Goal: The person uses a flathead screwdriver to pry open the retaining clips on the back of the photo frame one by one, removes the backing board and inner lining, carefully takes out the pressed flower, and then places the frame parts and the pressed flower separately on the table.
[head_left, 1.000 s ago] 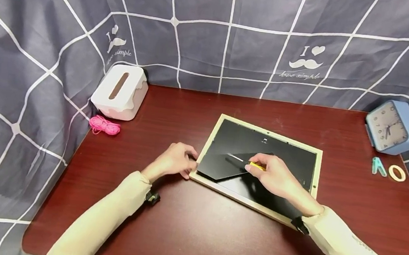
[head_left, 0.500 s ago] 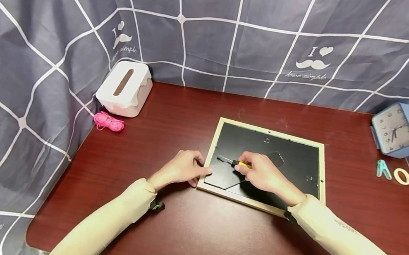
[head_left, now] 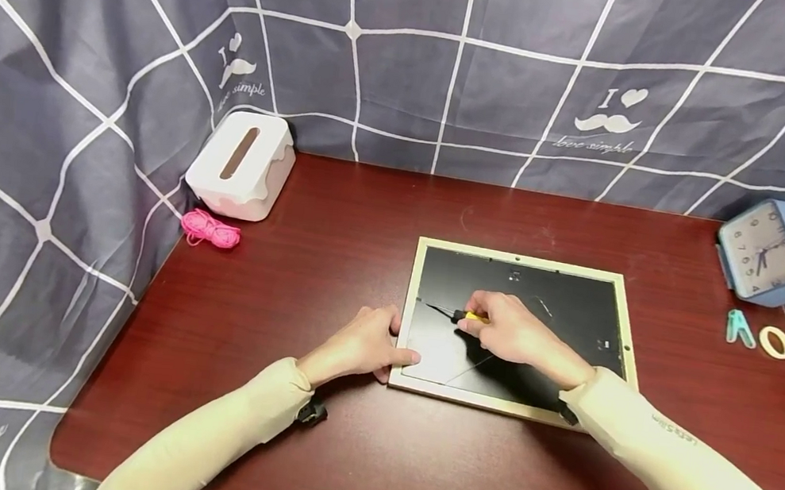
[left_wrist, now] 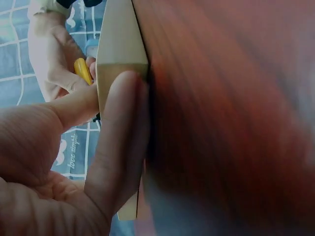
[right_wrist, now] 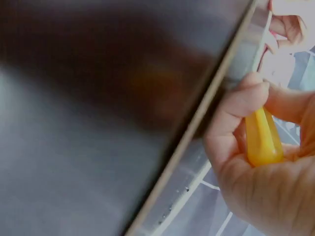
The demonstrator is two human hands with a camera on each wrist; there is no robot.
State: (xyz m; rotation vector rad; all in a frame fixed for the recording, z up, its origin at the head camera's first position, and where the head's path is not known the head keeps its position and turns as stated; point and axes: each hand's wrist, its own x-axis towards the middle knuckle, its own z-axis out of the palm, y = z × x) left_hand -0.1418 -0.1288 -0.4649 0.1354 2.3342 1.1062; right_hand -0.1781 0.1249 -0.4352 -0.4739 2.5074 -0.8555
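Note:
A picture frame (head_left: 464, 247) with a pale wooden border lies face down on the table, its black backing board (head_left: 573, 304) on top. My left hand (head_left: 363, 346) grips its left edge near the front corner, thumb over the border and fingers along the outer side. In my right hand (head_left: 513, 329) is a small screwdriver (head_left: 458, 316) with a yellow handle (right_wrist: 263, 140), pinched between thumb and fingers. Its thin shaft points left, with the tip near a small tab by the backing's left edge; contact is unclear. The stand flap lies flat, partly behind the right hand.
At the back left stand a white tissue box (head_left: 239, 165) and a pink cord bundle (head_left: 210, 230). To the right are a blue alarm clock (head_left: 772, 253), a teal letter A (head_left: 740, 328) and a cream ring (head_left: 776, 343). A grey grid-patterned curtain (head_left: 410, 79) borders the red-brown table (head_left: 334, 255).
The stand flap, tilted up a second ago, now lies flat on the backing. My left thumb has come over the border. The frame has turned slightly, and the screwdriver tip is nearer its left edge.

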